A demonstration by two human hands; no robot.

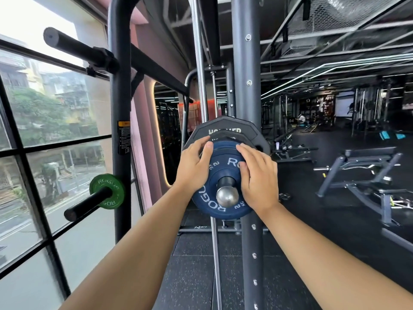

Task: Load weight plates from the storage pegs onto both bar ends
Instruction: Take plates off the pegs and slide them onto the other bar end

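Bare forearms (156,242) reach forward, outstretched, to the blue plate (214,180). It is a matte round disc marked 2 KG, seated on a dark shaft with a polished steel tip (227,196). 2 larger black plates (223,128) with angular edges stack directly behind it, against a grey rack upright (245,86). A green plate (107,191) sits on a peg well to the left, and a bench (368,171) stands to the right. Left hand (196,162): thumb on the face, fingers hooked over the upper-left rim, gripping. Right hand (257,173): fingers nearly straight, pressed flat on the upper-right face, grasping nothing.
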